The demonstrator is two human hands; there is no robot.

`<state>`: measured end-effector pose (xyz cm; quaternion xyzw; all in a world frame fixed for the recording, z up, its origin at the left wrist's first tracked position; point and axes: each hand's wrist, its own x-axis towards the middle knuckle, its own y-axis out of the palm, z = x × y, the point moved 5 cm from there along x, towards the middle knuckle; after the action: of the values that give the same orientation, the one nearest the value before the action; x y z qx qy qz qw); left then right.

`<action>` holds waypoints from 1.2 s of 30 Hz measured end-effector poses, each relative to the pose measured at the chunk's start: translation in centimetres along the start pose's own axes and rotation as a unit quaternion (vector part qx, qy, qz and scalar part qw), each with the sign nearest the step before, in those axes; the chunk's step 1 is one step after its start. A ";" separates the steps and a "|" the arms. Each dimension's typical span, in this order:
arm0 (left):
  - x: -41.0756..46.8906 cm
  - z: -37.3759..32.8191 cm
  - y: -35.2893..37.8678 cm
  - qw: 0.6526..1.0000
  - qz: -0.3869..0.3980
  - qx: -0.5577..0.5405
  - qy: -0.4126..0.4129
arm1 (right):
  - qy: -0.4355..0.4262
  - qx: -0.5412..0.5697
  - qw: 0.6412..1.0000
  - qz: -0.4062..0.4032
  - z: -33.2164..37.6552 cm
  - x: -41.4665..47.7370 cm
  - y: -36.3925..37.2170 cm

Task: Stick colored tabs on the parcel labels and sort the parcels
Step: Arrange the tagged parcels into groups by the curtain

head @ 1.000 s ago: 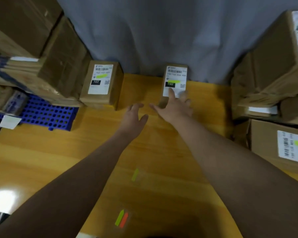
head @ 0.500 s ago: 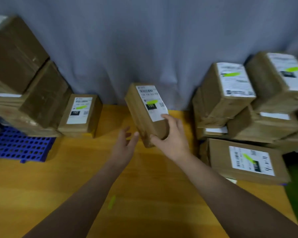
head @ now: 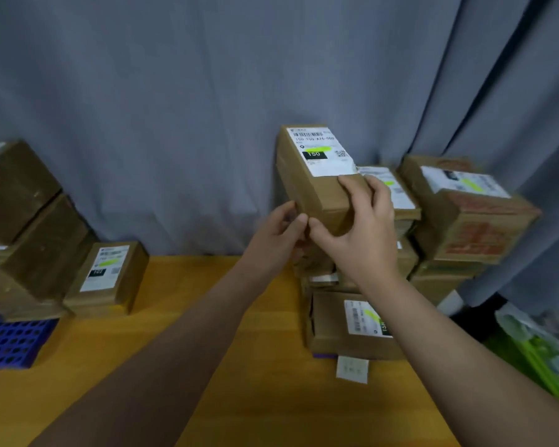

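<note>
A brown parcel [head: 307,175] with a white label reading 150 and a green tab [head: 317,150] is held up in the air above the table, tilted. My right hand [head: 362,233] grips its near end, fingers over the top and thumb underneath. My left hand [head: 279,233] holds its lower left edge, fingers curled against it. Behind and right of it is a stack of tabbed parcels [head: 465,208]. A flat parcel [head: 352,324] with a green-tabbed label lies at the foot of that stack.
A parcel labelled 102 [head: 107,275] stands at the left on the wooden table [head: 207,350], beside a pile of brown boxes [head: 23,227] and a blue perforated tray [head: 7,343]. A small white slip [head: 352,369] lies by the flat parcel. Grey curtain behind; green plastic bags [head: 546,350] at right.
The parcel 150 was lifted off the table and carried up and right toward the right stack. My left hand came up against it. My view swung right.
</note>
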<state>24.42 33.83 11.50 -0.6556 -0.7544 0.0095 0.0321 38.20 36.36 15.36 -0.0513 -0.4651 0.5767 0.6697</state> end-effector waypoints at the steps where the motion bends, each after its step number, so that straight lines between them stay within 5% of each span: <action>1: 0.1 -0.4 0.5 1.000 -0.001 0.023 0.003 | 0.001 -0.004 1.000 -0.013 -0.4 0.4 -0.8; 9: 0.6 -1.1 4.3 0.994 -0.004 0.108 0.004 | 0.036 -0.091 0.993 -0.063 -5.8 3.7 -7.0; 20: 0.3 0.3 6.7 0.988 -0.043 0.150 -0.013 | 0.011 -0.210 0.975 0.072 -10.1 6.3 -5.9; 31: -2.7 1.1 0.3 0.979 -0.139 0.146 -0.039 | -0.155 -0.073 0.985 0.019 -1.4 2.5 -0.4; 36: -5.6 5.4 -6.5 0.966 -0.182 0.157 -0.090 | -0.167 -0.052 0.975 0.136 2.2 -1.8 7.3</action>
<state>18.45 27.50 6.25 -0.4902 -0.8500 0.1807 0.0677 31.60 36.21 11.16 -0.0517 -0.5889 0.6375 0.4942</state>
